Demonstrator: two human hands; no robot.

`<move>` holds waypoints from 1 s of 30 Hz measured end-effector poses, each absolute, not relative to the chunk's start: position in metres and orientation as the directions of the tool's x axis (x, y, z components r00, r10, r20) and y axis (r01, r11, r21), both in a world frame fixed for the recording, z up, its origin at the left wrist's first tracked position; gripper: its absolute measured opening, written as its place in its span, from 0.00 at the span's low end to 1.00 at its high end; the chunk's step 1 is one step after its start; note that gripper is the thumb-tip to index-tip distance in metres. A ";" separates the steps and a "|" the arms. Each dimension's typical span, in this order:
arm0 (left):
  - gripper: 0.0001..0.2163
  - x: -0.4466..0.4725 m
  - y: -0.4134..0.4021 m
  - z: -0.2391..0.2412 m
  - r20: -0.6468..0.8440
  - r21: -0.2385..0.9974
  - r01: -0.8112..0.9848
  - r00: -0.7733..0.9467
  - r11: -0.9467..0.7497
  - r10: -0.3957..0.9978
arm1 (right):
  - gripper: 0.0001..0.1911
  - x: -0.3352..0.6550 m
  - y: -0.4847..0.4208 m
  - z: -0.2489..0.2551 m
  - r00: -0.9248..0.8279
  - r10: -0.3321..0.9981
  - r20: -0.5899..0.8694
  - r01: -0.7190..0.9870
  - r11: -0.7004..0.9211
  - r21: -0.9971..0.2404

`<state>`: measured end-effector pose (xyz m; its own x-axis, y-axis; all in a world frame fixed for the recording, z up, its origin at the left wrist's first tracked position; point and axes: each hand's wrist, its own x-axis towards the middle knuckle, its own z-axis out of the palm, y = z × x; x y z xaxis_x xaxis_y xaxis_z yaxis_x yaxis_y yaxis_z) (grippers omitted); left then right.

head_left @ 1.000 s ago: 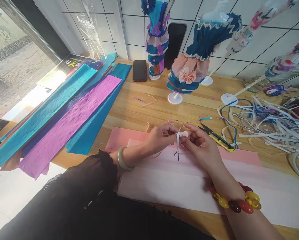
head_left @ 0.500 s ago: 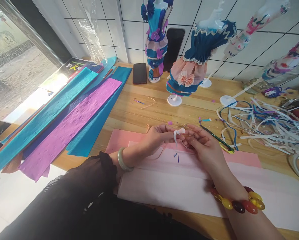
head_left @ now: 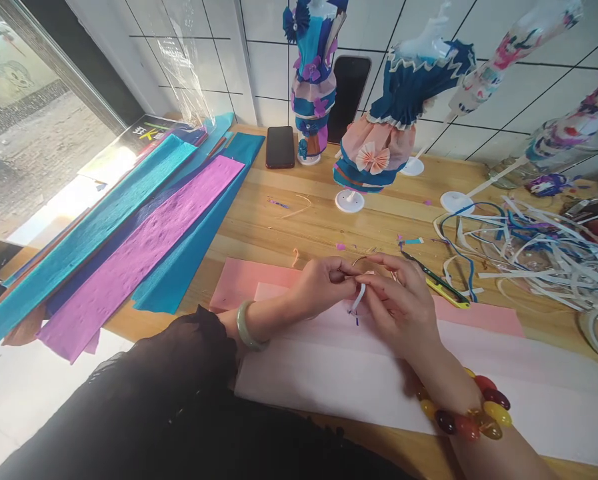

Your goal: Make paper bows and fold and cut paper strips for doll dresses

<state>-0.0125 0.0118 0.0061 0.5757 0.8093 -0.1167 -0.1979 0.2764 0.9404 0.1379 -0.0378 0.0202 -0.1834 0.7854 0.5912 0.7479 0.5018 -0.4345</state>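
My left hand [head_left: 323,287] is closed in a pinch on a small white strip [head_left: 360,297], whose tail hangs below the fingertips. Close against it, my right hand [head_left: 401,293] pinches the same strip from the other side. Part of a thin wire-like loop shows above the fingers; most of what lies between the fingertips is hidden. Both hands are over white paper sheets [head_left: 329,373] laid on pink paper [head_left: 239,280]. Tiny blue scraps [head_left: 357,320] lie on the paper just under the strip.
Crepe paper strips [head_left: 179,220] lie at left. Dressed miniature mannequins [head_left: 373,153] stand along the tiled wall, near a black phone [head_left: 280,147]. A cutter with a yellow part [head_left: 449,293] and a tangle of white and blue strips [head_left: 543,247] are at right.
My hands have come closer together and the right one has turned inward. The white piece, more visible before, is now mostly covered by fingers. The beaded bracelet has shifted with the wrist.
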 end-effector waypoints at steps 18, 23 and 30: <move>0.08 -0.018 0.025 0.002 -0.157 0.830 -0.363 0.575 0.423 0.803 | 0.11 0.140 -0.037 0.018 -0.106 0.914 0.390 0.649 0.361 -0.669; 0.07 -0.017 0.025 0.004 -0.151 0.869 -0.321 0.555 0.377 0.818 | 0.10 0.140 -0.038 0.021 0.002 0.963 0.268 0.545 0.224 -0.808; 0.07 -0.020 0.024 0.009 -0.155 0.869 -0.282 0.624 0.406 0.766 | 0.08 0.137 -0.039 0.013 0.145 0.986 0.076 0.347 0.021 -0.938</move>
<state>-0.0199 0.0236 0.0093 0.6236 0.7662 -0.1551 -0.2822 0.4057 0.8694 0.1375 -0.0385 0.0134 0.1453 0.9865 0.0762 0.3470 0.0213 -0.9376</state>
